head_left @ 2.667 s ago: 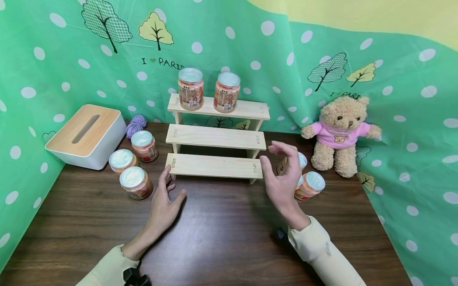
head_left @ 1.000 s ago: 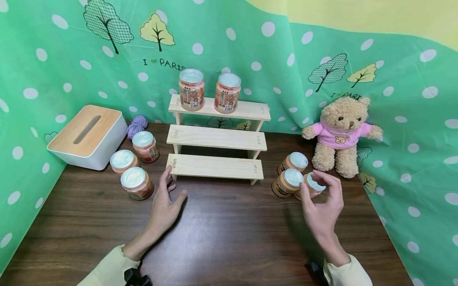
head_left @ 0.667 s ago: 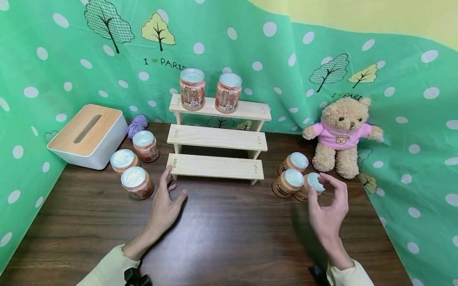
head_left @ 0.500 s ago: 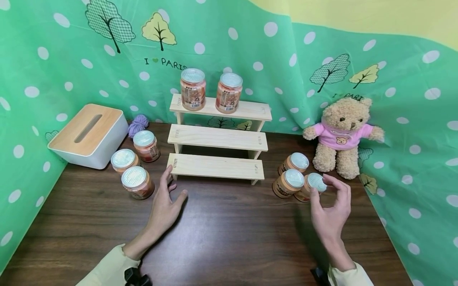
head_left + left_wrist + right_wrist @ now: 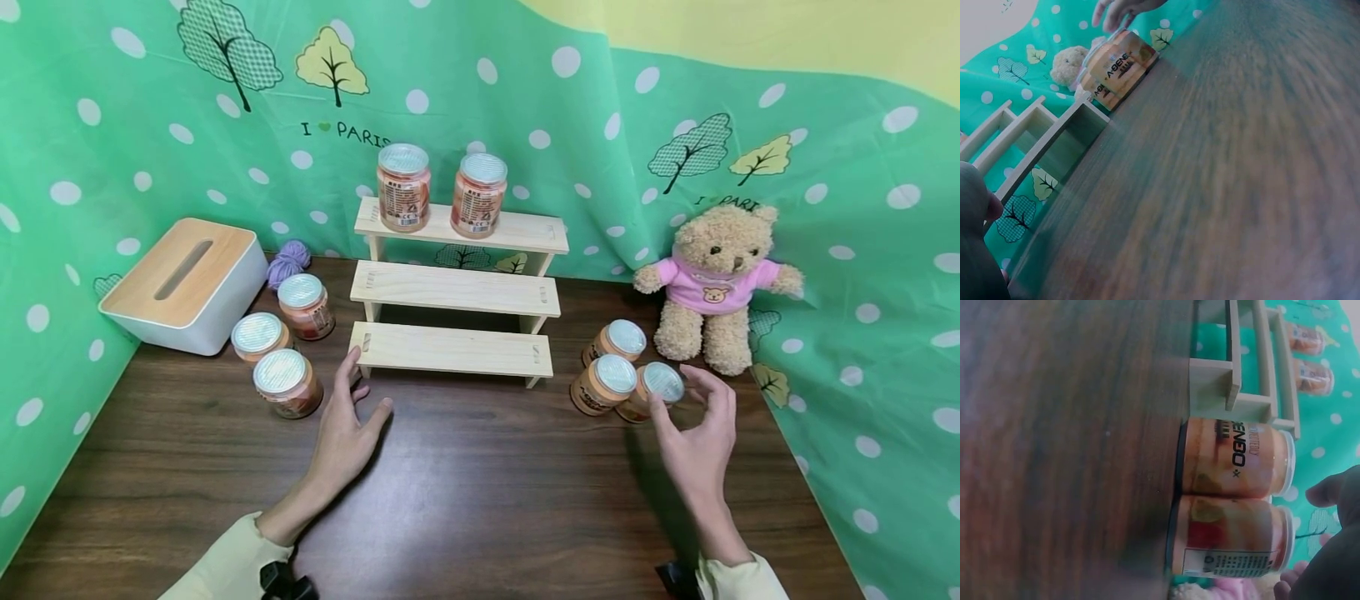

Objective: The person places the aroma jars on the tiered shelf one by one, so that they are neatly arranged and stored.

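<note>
A dark wood-grain worktop [image 5: 480, 500] fills the view, backed by a green curtain [image 5: 150, 108] printed with white dots and trees. At the back centre stands a pale wooden three-step shelf [image 5: 453, 287], its steps rising toward the curtain so that anything on them can be seen over the row in front. Two orange jars [image 5: 440, 192] with silver lids stand upright side by side on the left half of the top step; the lower two steps are bare.

To the left lies a white tissue box [image 5: 183, 287] with a wooden lid, and a small ball of purple yarn [image 5: 287, 262] rests behind it near the curtain. On the right a teddy bear [image 5: 716, 283] in a pink shirt sits propped against the curtain.

Three more jars [image 5: 281, 346] cluster on the left of the worktop, and three jars [image 5: 621, 375] cluster on the right, touching one another.

The left hand [image 5: 345, 433] lies flat on the worktop with fingers spread and relaxed, just in front of the lowest step, holding nothing. The right hand [image 5: 697, 442] is raised over the nearest jar [image 5: 654, 390] of the right cluster, fingers and thumb opened in a wide curve around its lid, apparently shaped to grasp it; whether the fingertips touch it cannot be told. From the right wrist view the jars stand upright with the fingers just beyond the lids.
</note>
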A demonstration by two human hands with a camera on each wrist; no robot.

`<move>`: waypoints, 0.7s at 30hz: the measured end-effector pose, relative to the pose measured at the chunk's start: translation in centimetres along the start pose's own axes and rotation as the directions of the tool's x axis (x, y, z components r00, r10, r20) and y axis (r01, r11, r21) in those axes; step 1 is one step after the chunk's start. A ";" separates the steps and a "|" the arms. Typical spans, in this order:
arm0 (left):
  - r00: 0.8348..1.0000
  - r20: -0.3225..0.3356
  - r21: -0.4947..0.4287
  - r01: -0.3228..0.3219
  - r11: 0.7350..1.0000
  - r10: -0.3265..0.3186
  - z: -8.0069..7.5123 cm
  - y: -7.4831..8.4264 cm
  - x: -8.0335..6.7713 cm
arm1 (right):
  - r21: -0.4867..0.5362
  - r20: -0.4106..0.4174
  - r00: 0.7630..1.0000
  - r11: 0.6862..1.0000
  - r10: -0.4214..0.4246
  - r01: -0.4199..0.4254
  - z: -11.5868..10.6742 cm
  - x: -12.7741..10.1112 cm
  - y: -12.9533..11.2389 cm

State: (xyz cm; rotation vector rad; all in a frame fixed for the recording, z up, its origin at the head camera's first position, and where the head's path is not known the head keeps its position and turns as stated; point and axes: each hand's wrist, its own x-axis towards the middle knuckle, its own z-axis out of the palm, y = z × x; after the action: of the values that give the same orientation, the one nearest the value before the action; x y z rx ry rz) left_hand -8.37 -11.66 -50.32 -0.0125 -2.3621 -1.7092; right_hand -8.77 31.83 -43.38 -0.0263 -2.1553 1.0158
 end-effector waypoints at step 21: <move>1.000 0.009 0.000 0.001 1.000 -0.001 -0.1 0.0 0.0 | 0.013 0.107 0.971 0.976 0.215 -0.218 0.0 -0.1 3.0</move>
State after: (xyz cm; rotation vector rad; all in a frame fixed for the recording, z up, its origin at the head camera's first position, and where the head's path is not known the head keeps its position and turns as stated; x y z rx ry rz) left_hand -8.33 -11.72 -50.27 -0.0191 -2.3689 -1.7134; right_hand -9.58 33.85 -45.48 -0.2050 -2.2714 1.1910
